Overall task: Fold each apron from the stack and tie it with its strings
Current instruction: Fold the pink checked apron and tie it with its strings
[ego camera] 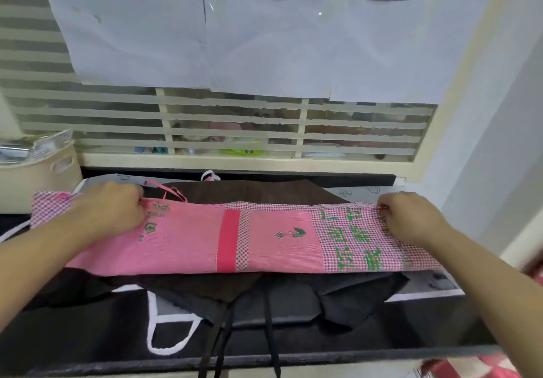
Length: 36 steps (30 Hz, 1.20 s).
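**Pink apron being held in a long fold, gripped at both ends**

A window (223,124) with pale slats is filling the back of the view, and white paper sheets (235,30) are being seen taped across its upper part. Below it, a dark counter (293,360) is being covered by black aprons (264,292), spread flat, with black strings (271,333) hanging over the near edge and a white cord (164,339) looping at the left.

On top of the black cloth, the pink apron (191,239) is being stretched out as a long, narrow band running left to right, green lettering and checked panels facing up. Its pink strings (173,192) are lying bunched at the far left corner.

The far edge of the band is being gripped at both ends. The left hand (114,210) is being kept curled into a fist around the cloth near the left end. The right hand (411,219) is likewise closed, fingers pinching the far edge near the right end. A cream basket (44,172) is sitting at the far left.
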{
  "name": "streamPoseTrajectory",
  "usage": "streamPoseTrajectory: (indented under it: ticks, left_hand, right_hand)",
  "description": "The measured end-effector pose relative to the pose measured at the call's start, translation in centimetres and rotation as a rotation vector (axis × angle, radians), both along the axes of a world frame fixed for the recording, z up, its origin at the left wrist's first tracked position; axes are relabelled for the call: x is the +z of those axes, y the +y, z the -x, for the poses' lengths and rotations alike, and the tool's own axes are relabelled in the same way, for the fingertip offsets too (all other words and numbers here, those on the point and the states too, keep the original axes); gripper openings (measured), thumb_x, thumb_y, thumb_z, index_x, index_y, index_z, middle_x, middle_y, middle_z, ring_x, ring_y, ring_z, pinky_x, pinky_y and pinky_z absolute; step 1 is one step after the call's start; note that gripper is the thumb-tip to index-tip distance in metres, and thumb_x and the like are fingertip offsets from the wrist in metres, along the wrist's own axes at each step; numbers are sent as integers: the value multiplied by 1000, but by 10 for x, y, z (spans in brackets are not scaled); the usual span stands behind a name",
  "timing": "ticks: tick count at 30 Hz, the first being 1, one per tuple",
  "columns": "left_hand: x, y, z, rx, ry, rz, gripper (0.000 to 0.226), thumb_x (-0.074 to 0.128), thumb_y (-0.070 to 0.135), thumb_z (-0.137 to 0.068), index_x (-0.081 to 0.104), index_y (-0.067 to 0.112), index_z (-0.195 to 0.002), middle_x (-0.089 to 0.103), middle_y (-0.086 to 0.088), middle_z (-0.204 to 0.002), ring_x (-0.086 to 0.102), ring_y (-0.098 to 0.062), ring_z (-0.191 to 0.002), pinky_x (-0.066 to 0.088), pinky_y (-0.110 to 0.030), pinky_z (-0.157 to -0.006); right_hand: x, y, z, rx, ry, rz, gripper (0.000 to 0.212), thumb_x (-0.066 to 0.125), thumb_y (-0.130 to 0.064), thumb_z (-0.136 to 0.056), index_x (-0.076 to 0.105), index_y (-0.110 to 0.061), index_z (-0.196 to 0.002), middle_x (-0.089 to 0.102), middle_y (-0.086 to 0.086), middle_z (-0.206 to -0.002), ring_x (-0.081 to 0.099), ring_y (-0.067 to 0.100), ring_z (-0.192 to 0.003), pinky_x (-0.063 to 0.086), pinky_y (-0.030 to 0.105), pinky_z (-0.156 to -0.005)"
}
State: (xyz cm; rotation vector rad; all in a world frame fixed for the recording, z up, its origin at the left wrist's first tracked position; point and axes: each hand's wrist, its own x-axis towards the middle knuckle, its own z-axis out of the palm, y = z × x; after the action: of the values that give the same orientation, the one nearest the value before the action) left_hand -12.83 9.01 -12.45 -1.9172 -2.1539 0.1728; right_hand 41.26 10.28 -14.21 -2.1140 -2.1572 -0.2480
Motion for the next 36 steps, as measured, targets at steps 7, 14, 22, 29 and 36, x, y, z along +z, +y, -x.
streamPoseTrajectory:
  ticks: [7,14,22,29,36]
  left_hand:
    - [-32,32,9,-79,-20,-256,24,54,32,-96,73,20,-105,70,-6,-93,67,-32,-92,53,-46,-85]
    - [-45,25,-77,-331,-224,-298,53,71,12,-82,62,8,-134,56,-14,-138,53,-37,-128,45,-54,-108]
    - [-106,-7,-151,-321,-383,146,70,2,74,-97,-2,52,-163,-12,20,-172,-11,-12,-161,-4,-56,-128]
    - [-107,-8,-78,-111,-367,177,82,-6,88,-83,-12,58,-159,-22,21,-169,-21,-17,-159,-10,-54,-129]
    - [-100,-12,-71,6,-389,162,79,1,85,-89,-10,54,-161,-17,11,-173,-19,-28,-160,-12,-60,-127]
  right_hand:
    - [-13,41,-3,-92,8,-61,18,55,-21,-94,72,-24,-92,73,0,-85,65,26,-76,56,38,-75]
    - [-33,30,86,90,83,-403,46,67,-8,-77,70,-2,-123,68,20,-120,60,42,-113,49,52,-101]
    - [-89,-21,169,269,166,167,60,15,-58,-108,2,-44,-165,-8,-12,-173,-10,16,-161,-7,41,-130]
    - [-87,-22,31,-44,166,249,69,0,-71,-97,-3,-50,-163,-8,-17,-173,-8,12,-161,0,43,-131]
    - [-85,-29,-15,-228,149,216,64,6,-56,-105,6,-39,-166,5,-2,-176,4,23,-162,6,47,-131]
